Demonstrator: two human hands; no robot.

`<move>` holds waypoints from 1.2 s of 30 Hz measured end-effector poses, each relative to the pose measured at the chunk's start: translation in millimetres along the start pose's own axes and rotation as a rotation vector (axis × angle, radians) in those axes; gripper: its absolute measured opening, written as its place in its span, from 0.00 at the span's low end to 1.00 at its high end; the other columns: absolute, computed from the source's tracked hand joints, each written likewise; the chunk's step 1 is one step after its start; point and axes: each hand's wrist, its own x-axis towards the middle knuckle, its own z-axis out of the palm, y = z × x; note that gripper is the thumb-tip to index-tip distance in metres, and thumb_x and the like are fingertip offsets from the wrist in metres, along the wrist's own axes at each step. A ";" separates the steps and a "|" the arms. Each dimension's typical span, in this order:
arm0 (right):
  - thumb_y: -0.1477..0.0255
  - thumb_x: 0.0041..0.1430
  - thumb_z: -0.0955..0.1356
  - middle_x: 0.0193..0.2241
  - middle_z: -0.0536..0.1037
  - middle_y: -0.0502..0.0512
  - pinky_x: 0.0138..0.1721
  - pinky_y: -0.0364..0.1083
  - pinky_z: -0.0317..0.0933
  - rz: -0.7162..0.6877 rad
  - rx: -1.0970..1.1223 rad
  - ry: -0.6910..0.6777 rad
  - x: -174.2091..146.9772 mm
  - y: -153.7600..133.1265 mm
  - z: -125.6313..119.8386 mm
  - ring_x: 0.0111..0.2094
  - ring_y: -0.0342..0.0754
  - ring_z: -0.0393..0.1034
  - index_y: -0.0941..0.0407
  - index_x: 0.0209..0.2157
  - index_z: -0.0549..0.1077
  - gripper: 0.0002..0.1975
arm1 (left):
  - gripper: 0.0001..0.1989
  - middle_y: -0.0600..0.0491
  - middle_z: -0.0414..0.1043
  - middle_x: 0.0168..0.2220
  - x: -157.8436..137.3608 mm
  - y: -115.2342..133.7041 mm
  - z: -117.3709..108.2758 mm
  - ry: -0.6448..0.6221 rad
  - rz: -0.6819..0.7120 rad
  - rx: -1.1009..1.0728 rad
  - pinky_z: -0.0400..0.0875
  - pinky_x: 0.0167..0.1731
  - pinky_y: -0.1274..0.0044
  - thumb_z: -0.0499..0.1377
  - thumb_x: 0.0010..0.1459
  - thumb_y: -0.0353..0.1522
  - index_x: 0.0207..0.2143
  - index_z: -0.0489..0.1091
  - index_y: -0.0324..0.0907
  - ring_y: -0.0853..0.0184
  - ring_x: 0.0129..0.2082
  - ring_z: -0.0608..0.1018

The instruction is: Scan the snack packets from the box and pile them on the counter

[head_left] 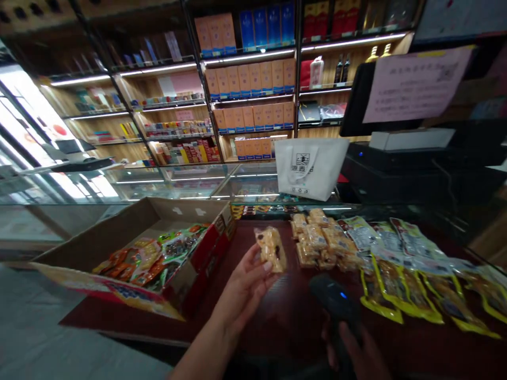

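With twelve o'clock straight ahead of the wearer, the right hand (358, 348) is nearest, its grip wrapped round the handle of a dark scanner (330, 298); the nose points between ten and eleven o'clock, the handle runs down toward five or six, and a blue light glows on top. A little farther off, the left hand (247, 290) raises a wrapped snack (272, 250), near the scanner's nose but apart from it. That grip is pinched around the packet, thumb on its lower face and fingers at its left edge and behind. The packet's long axis leans from eleven to five o'clock, its broad face toward the wearer. On the dark red tabletop (277, 316), a carton (209, 253) at ten o'clock holds small bright packets (146, 264). At about one o'clock sits a pile of similar wrapped snacks (317, 237), and just beside it, toward two, lies a row of yellow-edged pouches (412, 290). Beyond, a white bag (311, 169) stands just past twelve, with a monitor (356, 100) bearing a pink sheet (415, 87) at one. Farthest back, lit shelves carry orange boxes (249, 79) around twelve.
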 end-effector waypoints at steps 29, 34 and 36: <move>0.57 0.42 0.80 0.14 0.74 0.44 0.19 0.39 0.59 -0.082 0.284 0.228 -3.7 -52.4 -16.5 0.16 0.41 0.64 0.56 0.34 0.71 0.25 | 0.11 0.50 0.73 0.51 -21.1 -46.8 34.4 -0.373 0.229 0.486 0.74 0.46 0.72 0.67 0.57 0.31 0.42 0.72 0.48 0.59 0.50 0.77; 0.55 0.39 0.81 0.17 0.76 0.46 0.19 0.40 0.60 -0.078 0.311 0.266 -7.6 -53.9 -17.8 0.17 0.42 0.65 0.56 0.34 0.73 0.26 | 0.11 0.46 0.65 0.61 -31.2 -50.3 28.4 -0.519 0.309 0.732 0.67 0.57 0.65 0.69 0.55 0.31 0.41 0.73 0.47 0.52 0.61 0.69; 0.57 0.39 0.81 0.19 0.77 0.46 0.20 0.40 0.62 -0.075 0.318 0.283 -8.9 -54.9 -17.9 0.18 0.42 0.66 0.56 0.35 0.74 0.26 | 0.11 0.46 0.62 0.63 -32.5 -55.5 28.0 -0.529 0.276 0.733 0.67 0.57 0.65 0.70 0.54 0.32 0.40 0.75 0.46 0.51 0.62 0.68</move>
